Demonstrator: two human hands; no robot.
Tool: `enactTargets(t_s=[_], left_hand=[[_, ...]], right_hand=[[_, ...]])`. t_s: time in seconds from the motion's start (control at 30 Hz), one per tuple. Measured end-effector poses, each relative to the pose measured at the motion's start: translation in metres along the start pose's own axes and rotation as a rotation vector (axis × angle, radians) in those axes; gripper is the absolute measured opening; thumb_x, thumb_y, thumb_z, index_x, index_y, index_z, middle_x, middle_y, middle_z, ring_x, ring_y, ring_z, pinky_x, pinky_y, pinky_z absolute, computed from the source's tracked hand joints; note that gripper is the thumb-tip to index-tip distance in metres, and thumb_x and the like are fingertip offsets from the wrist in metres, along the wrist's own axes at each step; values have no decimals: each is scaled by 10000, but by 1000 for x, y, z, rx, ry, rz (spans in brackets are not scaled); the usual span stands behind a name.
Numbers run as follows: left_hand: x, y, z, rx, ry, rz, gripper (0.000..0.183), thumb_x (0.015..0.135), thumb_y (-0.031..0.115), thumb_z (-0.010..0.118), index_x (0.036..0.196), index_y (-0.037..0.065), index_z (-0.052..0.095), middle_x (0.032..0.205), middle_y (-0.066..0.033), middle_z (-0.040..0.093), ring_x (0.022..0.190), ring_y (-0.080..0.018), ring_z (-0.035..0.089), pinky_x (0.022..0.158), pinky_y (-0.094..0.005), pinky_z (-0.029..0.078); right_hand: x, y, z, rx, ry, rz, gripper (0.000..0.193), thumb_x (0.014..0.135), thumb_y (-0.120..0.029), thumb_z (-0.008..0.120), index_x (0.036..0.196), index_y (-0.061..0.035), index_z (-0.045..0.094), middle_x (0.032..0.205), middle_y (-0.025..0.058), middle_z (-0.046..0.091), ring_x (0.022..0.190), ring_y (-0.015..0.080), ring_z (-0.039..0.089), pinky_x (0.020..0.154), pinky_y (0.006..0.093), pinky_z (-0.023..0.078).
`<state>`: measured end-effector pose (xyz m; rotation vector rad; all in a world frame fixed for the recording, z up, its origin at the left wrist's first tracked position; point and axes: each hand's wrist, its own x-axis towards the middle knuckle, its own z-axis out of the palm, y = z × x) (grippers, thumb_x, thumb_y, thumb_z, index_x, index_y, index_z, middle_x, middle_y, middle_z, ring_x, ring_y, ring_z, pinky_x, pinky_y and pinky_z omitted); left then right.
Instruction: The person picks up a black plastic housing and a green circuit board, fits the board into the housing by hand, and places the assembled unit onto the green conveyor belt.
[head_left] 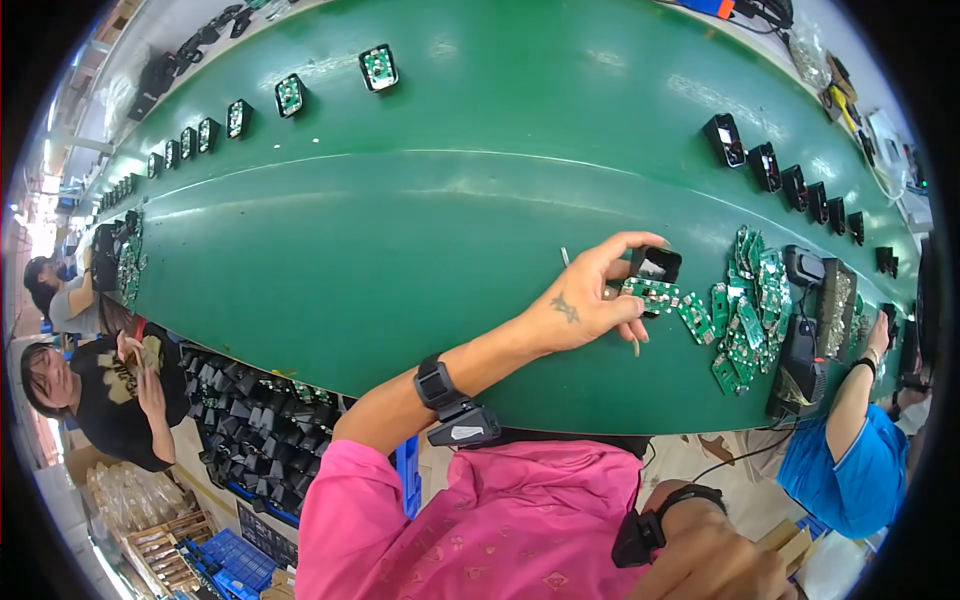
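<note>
Over the near right part of the green table, my left hand (590, 300) is closed with its fingers and thumb round a black plastic housing (660, 262). A green circuit board (655, 294) lies at the housing's near side, against the thumb. Just right of it, another circuit board (695, 318) rests on the table, beside a loose heap of green circuit boards (750, 320). My right hand (715, 560) is low in front of my body, below the table edge. Its back shows, but the fingers are hidden at the lower rim.
Black housings with boards (290, 95) stand in a row at the far left; empty-looking housings (766, 165) line the far right. A black device (800, 360) sits right of the heap. A crate of black housings (260, 430) stands lower left. Co-workers sit left and right (845, 460).
</note>
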<state>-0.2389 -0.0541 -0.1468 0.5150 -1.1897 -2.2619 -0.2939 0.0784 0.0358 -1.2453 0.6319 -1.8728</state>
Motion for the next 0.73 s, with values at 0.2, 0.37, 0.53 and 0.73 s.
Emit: enactTargets(t_s=[0.2,0.37,0.53,0.73], left_hand=[[-3,3,-2,-17,17,-4,648,830,-57,525,1441,65,347,1212,-200,590,747,-190,701,643,-266,584],[-2,2,1,17,18,-10,644,834,-63,519,1442,64,348,1209,-203,592,747,-192,701,647,-267,586],[-4,1,-3,0,11,-24,660,853,-39,557,1466,61,332,1263,-207,576,779,-200,702,669,-265,577],[-1,2,0,30,6,-26,661,854,-33,559,1467,67,333,1274,-215,567,780,-202,703,671,-261,578]], right_hand=[[11,-11,36,-637,420,301,347,945,-337,515,1237,-191,631,788,-154,696,709,129,458,570,286,304],[2,21,-33,215,-244,-257,364,949,-323,579,1295,-216,613,890,-66,724,570,172,514,472,302,374],[17,0,-38,609,-267,262,371,958,-283,589,1322,-209,601,1014,93,718,407,153,455,372,275,340],[16,3,-62,680,-598,309,593,957,-348,599,1503,-246,393,1141,269,673,497,230,545,402,314,399]])
